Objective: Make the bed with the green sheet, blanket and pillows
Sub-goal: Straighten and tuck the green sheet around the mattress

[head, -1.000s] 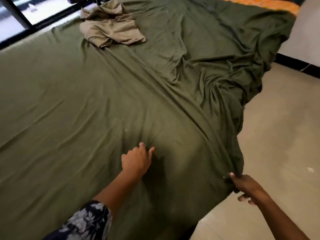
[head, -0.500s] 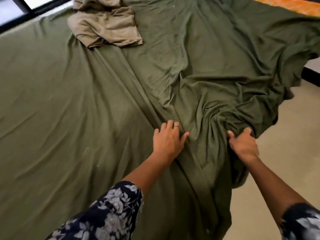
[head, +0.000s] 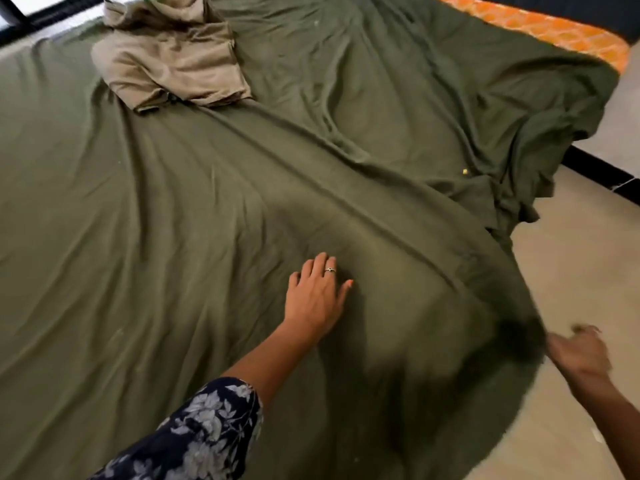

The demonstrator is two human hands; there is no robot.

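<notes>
Now the left hand [head: 317, 296] lies flat on the green sheet [head: 166, 244], fingers straight, gripping nothing.
Just right of that palm the sheet's hem hangs over the bed edge toward the floor [head: 585, 289]; the blurred right hand [head: 580, 353] is at that hem, and whether it holds cloth cannot be told. Well beyond the left fingertips, a folded tan cloth [head: 173, 57] rests on the sheet.

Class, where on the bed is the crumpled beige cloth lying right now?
In the head view, the beige cloth lies on the green sheet at the far left, near the window edge.
</notes>
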